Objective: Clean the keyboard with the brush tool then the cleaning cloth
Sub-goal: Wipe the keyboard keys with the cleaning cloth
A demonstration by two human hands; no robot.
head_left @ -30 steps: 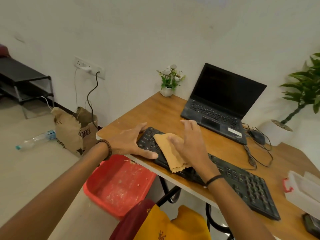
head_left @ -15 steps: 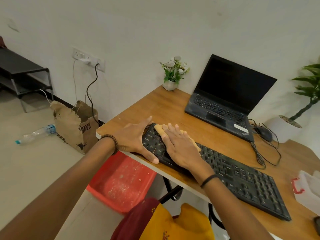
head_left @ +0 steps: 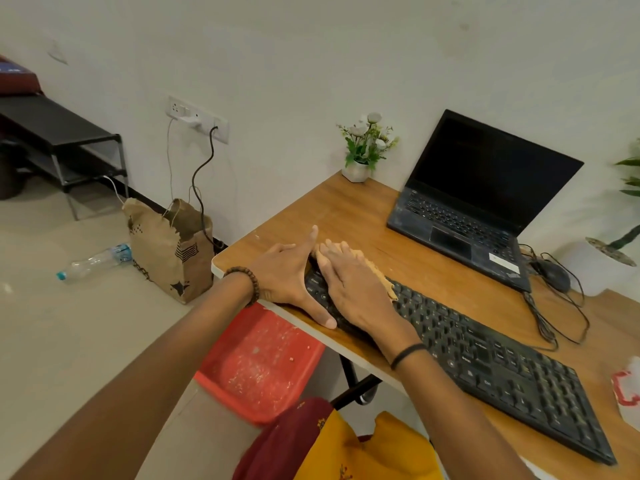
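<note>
A long black keyboard (head_left: 491, 368) lies slanted along the front edge of the wooden desk (head_left: 349, 213). My right hand (head_left: 353, 289) lies flat on the keyboard's left end and presses an orange cleaning cloth (head_left: 375, 271) onto the keys; only the cloth's right edge shows past my fingers. My left hand (head_left: 291, 275) clasps the keyboard's left end, thumb along the front edge, fingers spread on the desk. I see no brush tool.
An open black laptop (head_left: 481, 202) stands at the back, a small flower pot (head_left: 360, 161) left of it, a mouse (head_left: 554, 275) with cables to the right. A white and red container (head_left: 628, 389) sits at the right edge. A red tub (head_left: 259, 365) stands under the desk.
My right hand laid the cloth flat on the keys and slid it toward the keyboard's left end, up against my left hand. My left hand kept its hold on that end.
</note>
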